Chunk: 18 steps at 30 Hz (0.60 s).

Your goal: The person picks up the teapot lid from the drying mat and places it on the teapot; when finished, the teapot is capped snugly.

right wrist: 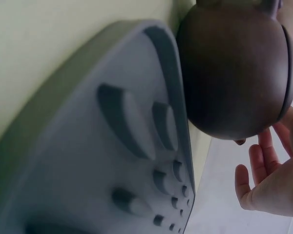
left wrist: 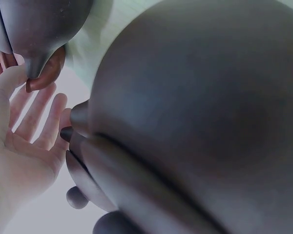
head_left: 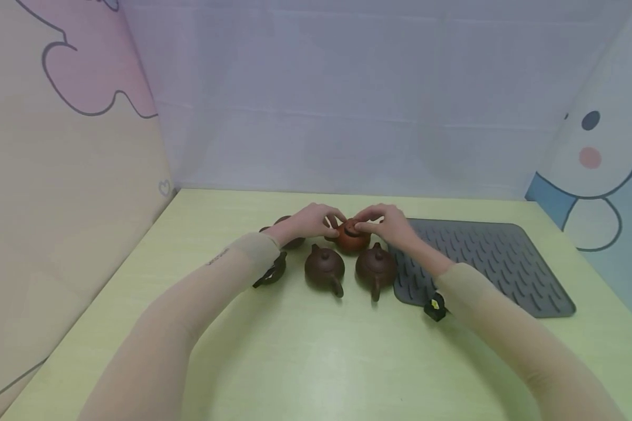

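Observation:
A reddish-brown teapot stands at the back middle of the table, between both hands. My left hand holds its left side with thumb and forefinger. With thumb and fingertips, my right hand pinches the teapot's lid, and a dark gap shows under the lid's front edge. In the left wrist view, a dark teapot fills much of the picture and the left hand's other fingers are spread. A dark teapot partly hides the right hand's grip in the right wrist view.
Two dark brown teapots stand in front, one at middle and one on the right. More dark pots, including one at the left, are partly covered by my left arm. A grey ridged mat lies to the right.

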Each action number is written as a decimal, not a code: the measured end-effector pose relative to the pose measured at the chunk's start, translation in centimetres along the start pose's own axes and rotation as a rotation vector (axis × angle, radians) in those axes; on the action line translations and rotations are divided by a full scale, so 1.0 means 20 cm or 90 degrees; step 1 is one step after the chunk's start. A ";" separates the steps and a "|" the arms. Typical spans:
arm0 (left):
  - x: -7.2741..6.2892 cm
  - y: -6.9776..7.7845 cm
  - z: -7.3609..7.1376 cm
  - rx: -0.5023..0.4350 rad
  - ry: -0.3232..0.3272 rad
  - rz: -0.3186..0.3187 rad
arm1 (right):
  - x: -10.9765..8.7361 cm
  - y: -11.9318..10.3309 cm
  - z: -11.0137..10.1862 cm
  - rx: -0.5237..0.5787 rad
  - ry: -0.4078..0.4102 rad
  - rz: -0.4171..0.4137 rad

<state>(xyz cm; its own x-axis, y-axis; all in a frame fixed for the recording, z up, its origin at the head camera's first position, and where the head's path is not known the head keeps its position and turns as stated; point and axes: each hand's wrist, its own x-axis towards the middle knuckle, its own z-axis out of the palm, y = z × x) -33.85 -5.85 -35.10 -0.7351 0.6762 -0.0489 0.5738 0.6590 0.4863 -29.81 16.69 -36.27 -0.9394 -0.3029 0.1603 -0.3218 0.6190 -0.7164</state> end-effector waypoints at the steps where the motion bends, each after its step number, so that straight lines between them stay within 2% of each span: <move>1: 0.00 0.00 0.00 0.001 0.001 0.001 | 0.00 0.00 0.00 -0.005 -0.001 -0.004; 18: 0.02 0.00 0.02 0.005 -0.009 -0.010 | -0.01 0.02 0.02 -0.027 -0.005 0.007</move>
<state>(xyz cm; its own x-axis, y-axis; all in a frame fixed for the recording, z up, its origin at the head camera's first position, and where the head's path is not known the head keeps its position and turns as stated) -33.99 -5.54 -35.51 -0.7384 0.6709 -0.0688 0.5656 0.6716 0.4785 -29.74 16.69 -36.88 -0.9419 -0.3021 0.1471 -0.3168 0.6526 -0.6883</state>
